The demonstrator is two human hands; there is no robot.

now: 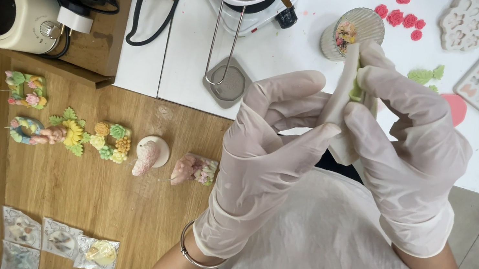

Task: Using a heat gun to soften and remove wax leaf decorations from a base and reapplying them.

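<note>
Head view: both gloved hands hold a soft white silicone mould (342, 100) with a green filling in its fold, the left hand (269, 153) pinching its lower edge in a closed grip and the right hand (410, 151) clasping its upper part from the other side. The mould is held above the near edge of the white tabletop (307, 48). Just beyond the mould stands a small ribbed glass cup (355, 27); well left of it, pastel flower-shaped wax pieces (88, 137) lie on the wooden surface (104, 196).
</note>
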